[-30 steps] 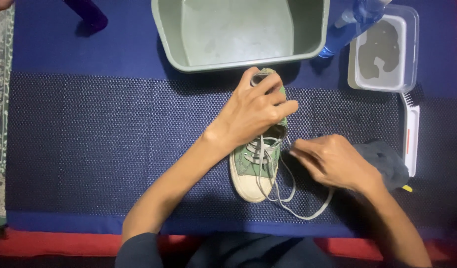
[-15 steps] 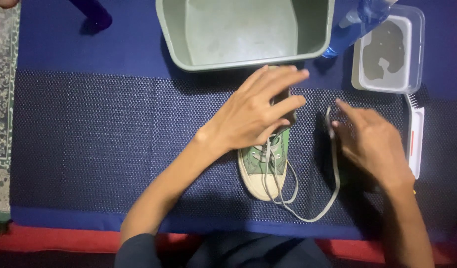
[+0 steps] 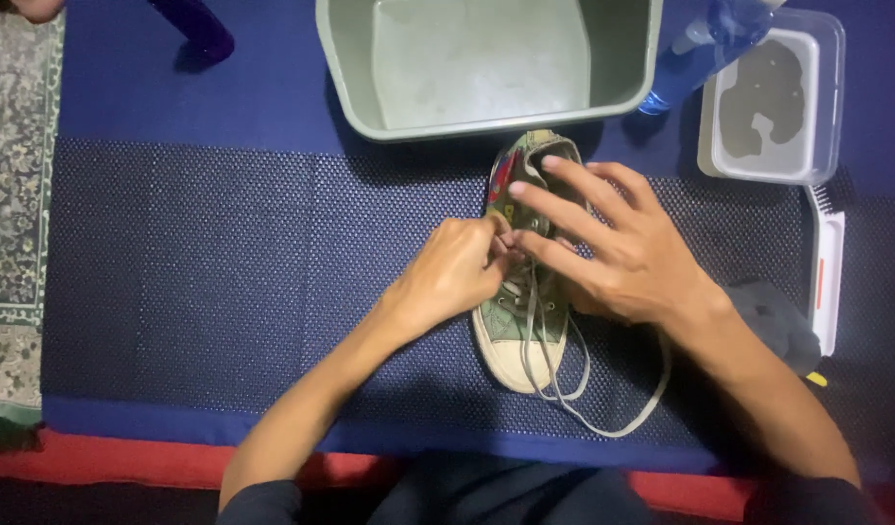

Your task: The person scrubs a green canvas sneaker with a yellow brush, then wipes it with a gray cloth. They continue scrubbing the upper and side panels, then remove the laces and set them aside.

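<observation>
- Both your hands have swapped places since half a second ago: your left hand (image 3: 457, 274) now pinches the lace (image 3: 564, 384), and your right hand (image 3: 627, 253) lies spread across the shoe (image 3: 520, 311), gripping nothing.
- Green, white-toed, laces loose, the shoe lies on the mat (image 3: 224, 272) below the basin (image 3: 486, 63).
- The basin looks empty; the clear tub (image 3: 773, 97) holds a dark puddle.

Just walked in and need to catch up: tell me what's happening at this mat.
A person is working on a green sneaker lying on a dark blue mat, toe toward them. The left hand pinches the pale lace at the eyelets, while the right hand rests spread over the shoe's upper part. Loosened lace loops trail past the toe. A grey-green basin, a clear tub and a brush sit nearby.
</observation>
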